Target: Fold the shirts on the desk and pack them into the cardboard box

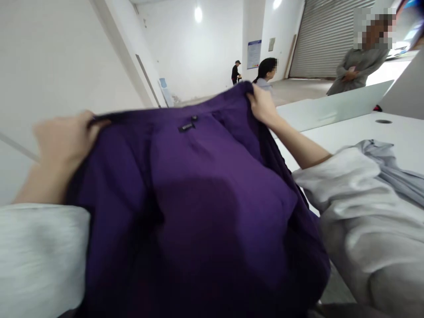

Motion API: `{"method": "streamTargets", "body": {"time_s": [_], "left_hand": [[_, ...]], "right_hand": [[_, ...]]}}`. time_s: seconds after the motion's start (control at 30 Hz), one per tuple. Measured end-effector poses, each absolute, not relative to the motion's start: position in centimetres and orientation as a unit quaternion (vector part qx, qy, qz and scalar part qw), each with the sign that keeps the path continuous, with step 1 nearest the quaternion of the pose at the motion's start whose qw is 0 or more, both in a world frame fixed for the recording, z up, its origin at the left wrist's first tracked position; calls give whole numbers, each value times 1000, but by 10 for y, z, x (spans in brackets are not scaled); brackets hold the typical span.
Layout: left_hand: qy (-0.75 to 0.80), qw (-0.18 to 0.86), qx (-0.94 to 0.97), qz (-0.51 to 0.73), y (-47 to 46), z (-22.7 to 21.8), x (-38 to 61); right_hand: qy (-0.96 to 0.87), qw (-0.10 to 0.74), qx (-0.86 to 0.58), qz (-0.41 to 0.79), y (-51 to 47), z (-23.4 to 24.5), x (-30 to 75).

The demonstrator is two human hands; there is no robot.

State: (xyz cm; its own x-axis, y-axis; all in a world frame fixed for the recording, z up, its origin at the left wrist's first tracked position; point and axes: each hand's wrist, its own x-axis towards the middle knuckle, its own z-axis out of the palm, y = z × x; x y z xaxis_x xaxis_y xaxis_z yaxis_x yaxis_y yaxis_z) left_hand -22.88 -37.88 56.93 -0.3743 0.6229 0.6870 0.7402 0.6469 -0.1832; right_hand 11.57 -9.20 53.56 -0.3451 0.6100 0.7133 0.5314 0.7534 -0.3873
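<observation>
A dark purple shirt [205,159] hangs spread open in front of me, its inside facing me. A small black label [186,127] shows below the middle of its collar edge. At the left, my left hand [68,137], blurred by motion, is closed around one end of that edge. My right hand [262,105] pinches the other end, a little higher up. The lower part of the shirt falls into shadow towards the bottom of the view, and its hem is out of sight.
A white table [354,126] with a low glass divider [338,106] stands at the right. A grey garment [391,165] lies crumpled on it. Beyond are a seated person [265,73], a person in dark clothes [236,73] and a standing person in grey [361,62].
</observation>
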Motion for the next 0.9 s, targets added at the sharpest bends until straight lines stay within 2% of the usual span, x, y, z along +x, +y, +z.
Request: {"method": "streamTargets", "body": {"time_s": [0.1,0.23,0.33,0.43,0.63,0.9], "left_hand": [[-855,288,-429,-46,-369,522,-232],[-871,163,-457,-77,-335,441,-254],[-882,122,-445,-95,-305,399,-267],[-894,101,-424,-107,-281,372,-273],[-907,117,-381,-135,-248,348,-279],[-897,120,-405,-132,-210,358,-283]], "right_hand": [[-828,416,-366,86,-69,468,93],[-838,329,-414,130,-38,391,62],[-838,256,-458,151,-24,350,45],[-833,221,-479,166,-14,319,34],[-807,187,-529,182,8,280,22],[-778,207,-568,172,47,286,11]]}}
